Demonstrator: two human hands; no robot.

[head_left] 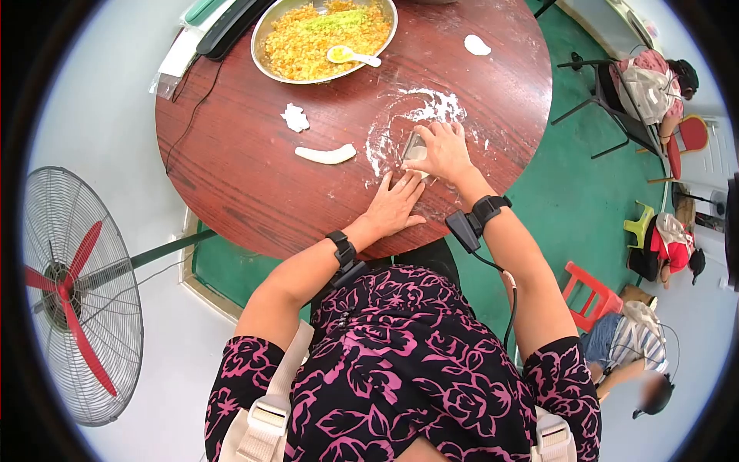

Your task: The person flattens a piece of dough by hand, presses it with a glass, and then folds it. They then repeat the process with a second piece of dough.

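Note:
My right hand (445, 152) is curled over a small greyish, glass-like object (415, 146) on the floured part of the table. Its exact kind is partly hidden by the fingers. A bit of pale dough (423, 175) shows just below it, between my two hands. My left hand (394, 204) lies with fingers stretched out on the wood, the fingertips at the edge of that dough. To the left rests a long roll of white dough (326, 154), with a crumpled white lump (295, 118) above it. A flat round dough wrapper (476, 45) lies farther off.
A steel bowl (259, 58) of chopped yellow filling holds a white spoon (354, 56) at the back of the round table (231, 154). A black cable (198, 108) runs down the left side. A fan (77, 292) stands left; several people sit at right.

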